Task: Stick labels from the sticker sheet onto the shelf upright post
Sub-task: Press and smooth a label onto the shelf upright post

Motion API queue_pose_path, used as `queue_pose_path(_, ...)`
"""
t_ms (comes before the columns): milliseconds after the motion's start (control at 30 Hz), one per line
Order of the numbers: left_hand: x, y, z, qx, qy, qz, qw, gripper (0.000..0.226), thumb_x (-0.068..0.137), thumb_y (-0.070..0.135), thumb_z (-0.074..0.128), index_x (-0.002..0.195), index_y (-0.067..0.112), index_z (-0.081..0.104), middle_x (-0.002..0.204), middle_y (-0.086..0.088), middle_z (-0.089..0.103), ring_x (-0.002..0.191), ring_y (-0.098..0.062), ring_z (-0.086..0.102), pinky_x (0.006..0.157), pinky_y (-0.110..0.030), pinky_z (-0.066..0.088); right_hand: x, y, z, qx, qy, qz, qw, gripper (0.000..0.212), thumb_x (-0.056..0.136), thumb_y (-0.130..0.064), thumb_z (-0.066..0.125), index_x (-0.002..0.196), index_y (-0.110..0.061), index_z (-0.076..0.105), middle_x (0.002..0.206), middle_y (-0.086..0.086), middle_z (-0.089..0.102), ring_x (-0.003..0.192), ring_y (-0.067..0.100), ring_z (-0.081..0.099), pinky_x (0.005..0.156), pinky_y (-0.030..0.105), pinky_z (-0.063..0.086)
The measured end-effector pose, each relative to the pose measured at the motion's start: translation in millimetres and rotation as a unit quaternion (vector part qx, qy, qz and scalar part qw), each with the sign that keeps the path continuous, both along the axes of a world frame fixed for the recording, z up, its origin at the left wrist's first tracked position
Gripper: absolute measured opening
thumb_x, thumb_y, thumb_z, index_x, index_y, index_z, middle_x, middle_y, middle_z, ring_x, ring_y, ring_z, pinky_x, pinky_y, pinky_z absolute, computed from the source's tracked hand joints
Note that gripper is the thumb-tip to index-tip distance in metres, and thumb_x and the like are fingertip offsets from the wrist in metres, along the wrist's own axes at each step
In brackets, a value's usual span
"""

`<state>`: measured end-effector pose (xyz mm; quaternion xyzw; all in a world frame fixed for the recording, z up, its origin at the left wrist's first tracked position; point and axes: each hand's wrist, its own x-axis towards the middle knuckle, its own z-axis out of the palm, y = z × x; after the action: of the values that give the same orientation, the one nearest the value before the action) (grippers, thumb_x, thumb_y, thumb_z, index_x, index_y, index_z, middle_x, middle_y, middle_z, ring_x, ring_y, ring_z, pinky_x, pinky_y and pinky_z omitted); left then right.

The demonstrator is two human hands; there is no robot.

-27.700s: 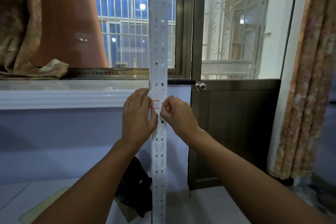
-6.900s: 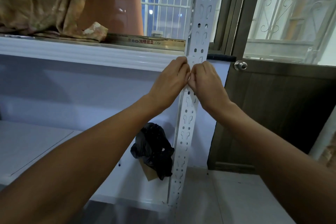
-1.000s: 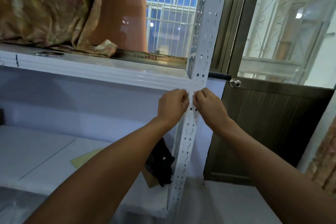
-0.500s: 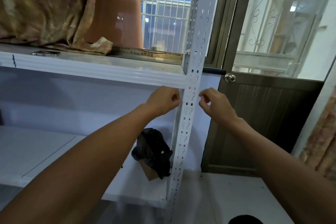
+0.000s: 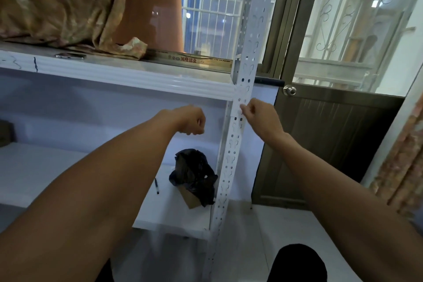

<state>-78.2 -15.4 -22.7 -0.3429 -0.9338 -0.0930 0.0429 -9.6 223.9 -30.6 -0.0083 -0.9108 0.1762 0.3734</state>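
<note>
The white perforated shelf upright post (image 5: 231, 155) runs top to bottom through the middle of the view. My right hand (image 5: 261, 117) has its fingertips pinched against the post's front face just below the upper shelf, on a pale label too faint to make out. My left hand (image 5: 191, 120) hangs curled in a loose fist left of the post, apart from it, with nothing visible in it. No sticker sheet is in view.
A white upper shelf (image 5: 114, 73) carries a phone (image 5: 70, 55) and draped curtain cloth (image 5: 57, 2). On the lower shelf lie a black bag on a cardboard piece (image 5: 194, 176) and a pen (image 5: 156, 186). A brown door with a knob (image 5: 289, 90) stands at the right.
My left hand has let go of the post and drawn back to the left. My right hand has come back onto the post's face. The view has tilted slightly down.
</note>
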Motion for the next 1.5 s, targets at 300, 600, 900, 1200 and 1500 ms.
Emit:
queue_pose_path(300,-6,-43,-13,-0.059,-0.062,0.062,0.994,0.015,0.096,0.025,0.064,0.095,0.012,0.072,0.092,-0.005,0.073,0.083,-0.018,0.072,0.067,-0.03,0.058,-12,-3,5,-0.187,-0.029,-0.058,0.98,0.041,0.094,-0.048,0.062,0.089,-0.009,0.052,0.079,0.003,0.059,0.068,0.021,0.059,0.057,0.036,0.048)
queue_pose_path(600,8,-28,-2,-0.048,-0.059,0.044,0.996,0.013,0.095,0.026,0.064,0.09,0.017,0.072,0.087,-0.002,0.072,0.082,-0.017,0.072,0.07,-0.032,0.06,1,-14,11,-0.111,-0.062,-0.015,0.992,0.011,0.103,-0.019,0.046,0.102,-0.008,0.05,0.09,-0.002,0.055,0.072,0.016,0.054,0.049,0.02,0.033)
queue_pose_path(900,2,-13,9,-0.06,-0.028,0.009,0.998,0.014,0.091,0.023,0.066,0.078,0.02,0.07,0.079,-0.003,0.074,0.073,-0.019,0.072,0.078,-0.038,0.062,4,-21,30,0.044,-0.237,-0.12,0.963,0.023,0.094,-0.029,0.055,0.109,-0.012,0.052,0.1,0.007,0.061,0.085,0.028,0.059,0.07,0.034,0.044)
queue_pose_path(1200,24,-7,36,-0.002,0.025,-0.031,0.999,0.006,0.093,0.033,0.067,0.087,0.034,0.066,0.099,0.006,0.066,0.089,-0.01,0.062,0.074,-0.027,0.05,18,-16,54,0.103,-0.352,-0.066,0.928,0.066,0.085,-0.043,0.069,0.142,-0.016,0.048,0.14,0.006,0.054,0.123,0.033,0.055,0.099,0.051,0.048)
queue_pose_path(1500,41,-22,13,0.069,-0.001,-0.028,0.997,0.021,0.094,0.033,0.069,0.112,0.023,0.068,0.113,0.001,0.068,0.099,-0.017,0.063,0.08,-0.027,0.047,40,-42,59,0.106,-0.296,0.014,0.949,0.03,0.093,-0.026,0.063,0.111,-0.002,0.066,0.116,0.012,0.061,0.103,0.031,0.061,0.089,0.041,0.053)
